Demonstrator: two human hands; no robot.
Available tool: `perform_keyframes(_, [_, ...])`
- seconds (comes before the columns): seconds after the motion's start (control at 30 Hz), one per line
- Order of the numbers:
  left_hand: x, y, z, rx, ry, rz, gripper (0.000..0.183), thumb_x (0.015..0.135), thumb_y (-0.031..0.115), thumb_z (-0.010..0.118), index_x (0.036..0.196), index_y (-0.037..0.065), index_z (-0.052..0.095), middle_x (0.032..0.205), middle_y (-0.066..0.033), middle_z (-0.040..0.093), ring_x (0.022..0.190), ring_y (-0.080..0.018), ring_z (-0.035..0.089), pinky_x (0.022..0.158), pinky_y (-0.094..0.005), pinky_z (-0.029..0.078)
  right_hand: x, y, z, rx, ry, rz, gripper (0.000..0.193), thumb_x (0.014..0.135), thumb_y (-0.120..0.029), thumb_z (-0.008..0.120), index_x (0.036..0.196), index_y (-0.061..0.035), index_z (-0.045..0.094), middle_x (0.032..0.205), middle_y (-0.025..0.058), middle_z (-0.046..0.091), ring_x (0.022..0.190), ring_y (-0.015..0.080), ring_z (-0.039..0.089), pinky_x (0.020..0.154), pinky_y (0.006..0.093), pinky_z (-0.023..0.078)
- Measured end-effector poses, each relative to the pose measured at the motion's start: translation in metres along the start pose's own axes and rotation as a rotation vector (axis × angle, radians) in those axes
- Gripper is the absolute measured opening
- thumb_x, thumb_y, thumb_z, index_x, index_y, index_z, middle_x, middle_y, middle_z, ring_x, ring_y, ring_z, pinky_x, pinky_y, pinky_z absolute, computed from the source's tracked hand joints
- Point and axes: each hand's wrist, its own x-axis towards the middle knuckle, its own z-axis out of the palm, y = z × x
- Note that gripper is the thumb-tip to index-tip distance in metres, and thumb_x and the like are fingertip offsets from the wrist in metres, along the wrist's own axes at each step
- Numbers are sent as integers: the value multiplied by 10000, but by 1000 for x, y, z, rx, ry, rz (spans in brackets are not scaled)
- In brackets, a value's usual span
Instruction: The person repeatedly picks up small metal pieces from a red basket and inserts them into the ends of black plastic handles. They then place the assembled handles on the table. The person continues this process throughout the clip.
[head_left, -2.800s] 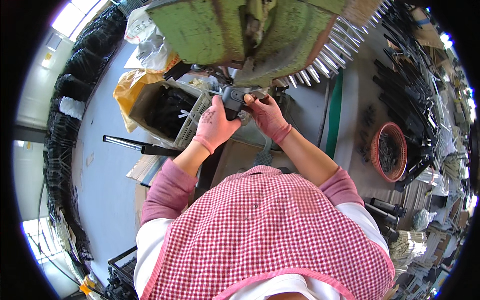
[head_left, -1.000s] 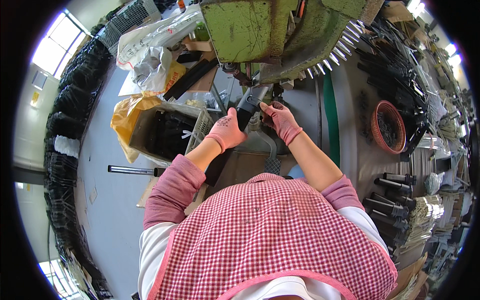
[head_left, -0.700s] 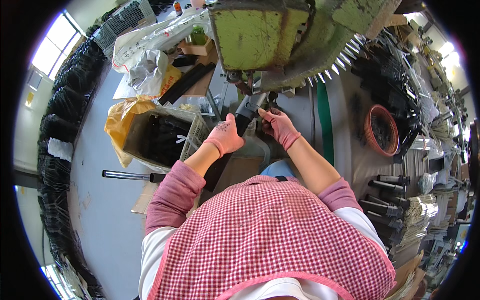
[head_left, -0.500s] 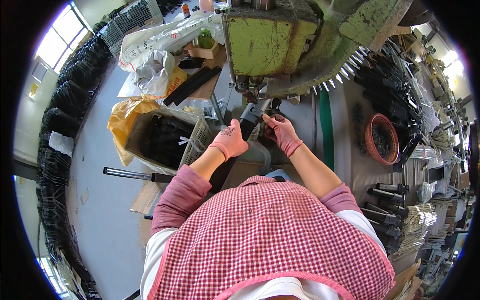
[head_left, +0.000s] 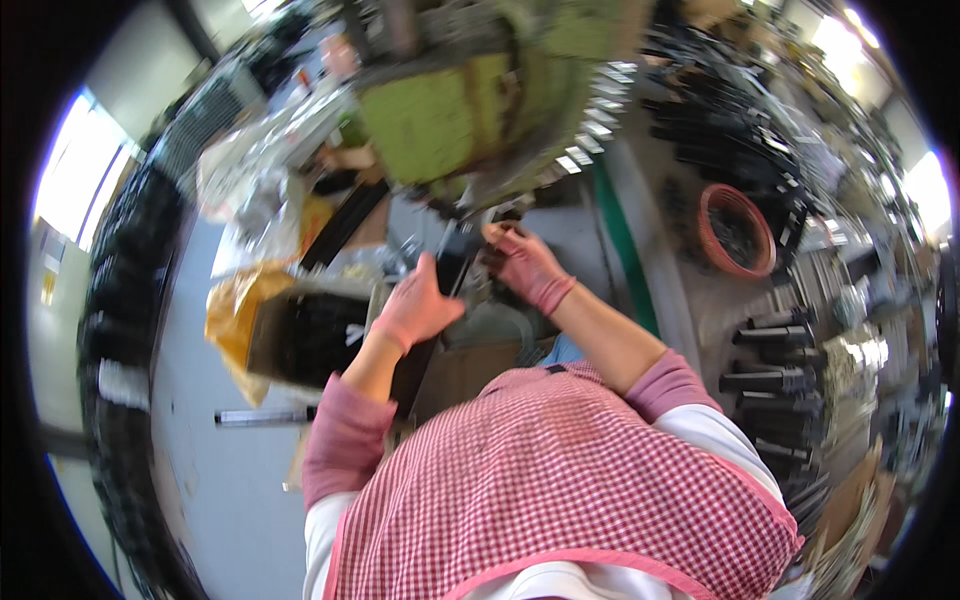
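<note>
My left hand (head_left: 418, 308), in a pink glove, is closed around a long black tube (head_left: 456, 266). The tube slants up toward the underside of a green press-like machine (head_left: 420, 125), and its lower part passes beneath my left forearm. To the right of the tube's upper end is my right hand (head_left: 530, 268), also in a pink glove that leaves the fingertips bare. Its fingers are bent together just below the machine head. Motion blur hides what, if anything, they pinch, and the tube's upper end is smeared too.
On the left stands a crate (head_left: 374, 305) of black parts with a yellow bag (head_left: 235, 320) over its edge. A shiny tube (head_left: 262, 416) sticks out below it. A red basket (head_left: 737, 231) and stacked black tubes (head_left: 775, 380) lie to the right. Metal spikes (head_left: 595, 120) line the machine's side.
The whole view has swung, so the machine and crate appear farther left and blurred. My right hand has come slightly away from the tube's upper end; my left hand stays on the tube.
</note>
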Motion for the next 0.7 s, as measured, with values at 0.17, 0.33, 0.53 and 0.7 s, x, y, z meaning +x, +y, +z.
perform_keyframes(0.17, [-9, 26, 40, -220, -308, 58, 768, 703, 345, 748, 1224, -108, 411, 1029, -330, 642, 1020, -458, 628, 862, -455, 514, -31, -24, -4, 426, 209, 12, 331, 877, -345, 671, 1045, -87, 548, 888, 174, 650, 812, 354, 666, 787, 525, 555])
perform_keyframes(0.33, [-27, 48, 67, -108, -255, 97, 604, 689, 327, 763, 1138, -5, 533, 913, -262, 664, 901, -431, 656, 772, -466, 518, -59, -165, -99, 366, 431, -422, 294, 847, -245, 645, 1024, -78, 479, 814, 157, 587, 716, 337, 629, 719, 539, 555])
perform_keyframes(0.53, [35, 123, 135, -423, -286, 35, 454, 696, 265, 786, 984, -16, 575, 870, -189, 659, 816, -303, 651, 755, -393, 503, -73, -141, -160, 282, 372, -579, 280, 924, -351, 584, 975, -81, 533, 852, 126, 628, 804, 270, 647, 768, 414, 548])
perform_keyframes(0.7, [69, 153, 207, -774, -434, 1, 466, 795, 285, 797, 1085, -10, 583, 953, -107, 663, 805, -170, 634, 718, -319, 522, -93, -133, -159, -24, 780, -130, 188, 797, 51, 634, 897, 15, 480, 716, 136, 574, 618, 250, 611, 535, 434, 553])
